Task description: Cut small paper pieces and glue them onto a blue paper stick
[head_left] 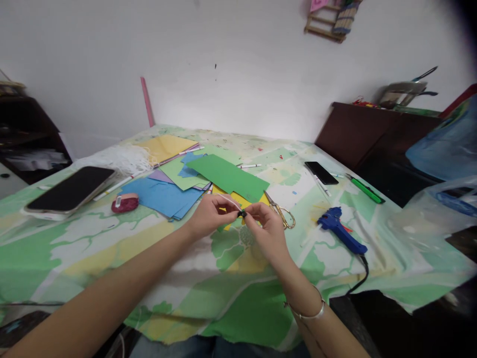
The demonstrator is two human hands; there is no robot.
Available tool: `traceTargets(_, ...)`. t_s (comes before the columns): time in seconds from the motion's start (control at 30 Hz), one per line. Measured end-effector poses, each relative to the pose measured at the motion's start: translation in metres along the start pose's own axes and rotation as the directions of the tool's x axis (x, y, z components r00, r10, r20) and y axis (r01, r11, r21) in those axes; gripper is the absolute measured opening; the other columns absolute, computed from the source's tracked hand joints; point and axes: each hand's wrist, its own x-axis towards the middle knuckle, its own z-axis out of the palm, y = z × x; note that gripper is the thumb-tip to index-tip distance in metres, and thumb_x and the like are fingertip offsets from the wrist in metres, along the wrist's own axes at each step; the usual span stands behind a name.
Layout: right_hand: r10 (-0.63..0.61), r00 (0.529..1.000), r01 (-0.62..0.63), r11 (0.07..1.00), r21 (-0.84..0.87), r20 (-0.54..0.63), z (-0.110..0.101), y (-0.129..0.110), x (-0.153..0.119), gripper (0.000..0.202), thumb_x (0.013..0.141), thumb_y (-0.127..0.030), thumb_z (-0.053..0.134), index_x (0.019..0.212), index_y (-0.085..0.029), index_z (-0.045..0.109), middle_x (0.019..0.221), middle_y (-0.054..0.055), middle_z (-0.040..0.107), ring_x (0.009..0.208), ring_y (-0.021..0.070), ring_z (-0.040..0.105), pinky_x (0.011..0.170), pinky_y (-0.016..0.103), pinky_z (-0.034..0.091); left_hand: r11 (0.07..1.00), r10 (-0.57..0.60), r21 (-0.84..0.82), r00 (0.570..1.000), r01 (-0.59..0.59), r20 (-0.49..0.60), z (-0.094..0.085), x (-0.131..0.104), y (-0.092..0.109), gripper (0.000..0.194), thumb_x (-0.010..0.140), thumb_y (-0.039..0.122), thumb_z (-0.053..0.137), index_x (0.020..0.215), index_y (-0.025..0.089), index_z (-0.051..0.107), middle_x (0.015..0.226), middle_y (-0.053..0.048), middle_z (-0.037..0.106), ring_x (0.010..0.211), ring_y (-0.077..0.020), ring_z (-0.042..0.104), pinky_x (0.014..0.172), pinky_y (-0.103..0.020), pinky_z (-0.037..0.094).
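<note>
My left hand (212,215) and my right hand (266,224) meet above the near middle of the table. Thumbs and fingers of both are pinched together on a small dark piece (242,214), too small to make out clearly. A thin white strand (229,200) runs over the left fingers toward that piece. Just beyond the fingertips lie a green paper sheet (229,174) and yellow paper (242,200), partly hidden by my hands. Gold-handled scissors (286,218) rest right beside my right hand, their blades partly covered.
Left of my hands are blue paper (164,196), a dark red object (125,203), a large phone (72,191) and white shredded strands (115,159). To the right lie a blue glue gun (342,231) with its cord, a smaller phone (321,172) and a green cutter (365,189).
</note>
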Motion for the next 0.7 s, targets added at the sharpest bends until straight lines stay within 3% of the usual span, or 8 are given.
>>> traceTargets(0.43,0.013,0.999,-0.01,0.998,-0.063,0.044,-0.0008,0.0017,0.0019,0.002,0.073,-0.019,0.053,0.073,-0.018,0.055,0.071,0.001,0.06,0.068,0.0142,0.058,0.066,0.027,0.046,0.999,0.008,0.053,0.999,-0.011,0.051,-0.0003,0.0002,-0.0016,0.007,0.063,0.016,0.065,0.068,0.012,0.068,0.072,-0.007,0.065,0.065,-0.0136,0.059,0.056,-0.022,0.048)
traceTargets(0.7,0.122,0.99,-0.133,0.975,0.175,0.076,-0.0038,0.0032,0.006,0.007,0.072,-0.024,0.057,0.071,-0.018,0.055,0.067,-0.002,0.056,0.062,0.0112,0.053,0.059,0.023,0.041,0.999,-0.038,0.01,0.997,0.037,0.065,-0.0008,-0.0015,-0.0003,0.015,0.064,0.018,0.068,0.076,0.011,0.067,0.075,-0.007,0.066,0.063,-0.0125,0.06,0.054,-0.021,0.049)
